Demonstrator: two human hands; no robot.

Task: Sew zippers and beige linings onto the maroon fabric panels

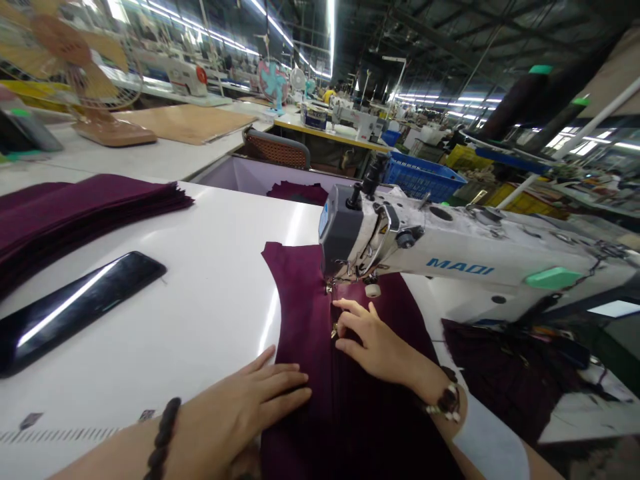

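Dark maroon fabric (300,293) lies on the white table, its upper part beneath the sewing machine's needle area (330,288). A zipper seam runs down its middle, with a small gold zipper pull (335,331) showing at my right fingertips. My right hand (367,337) is curled just in front of the presser foot, thumb and fingers pinched at that pull, index finger reaching toward the foot. Resting flat, my left hand (250,403) has its fingers stretched over the fabric's left edge.
A stack of maroon pieces (90,207) and a dark glossy phone-like slab (75,307) lie at left. The machine arm (475,260) spans the right side. More dark cloth (505,373) is below it. A fan (80,73) and blue crate (425,177) stand behind.
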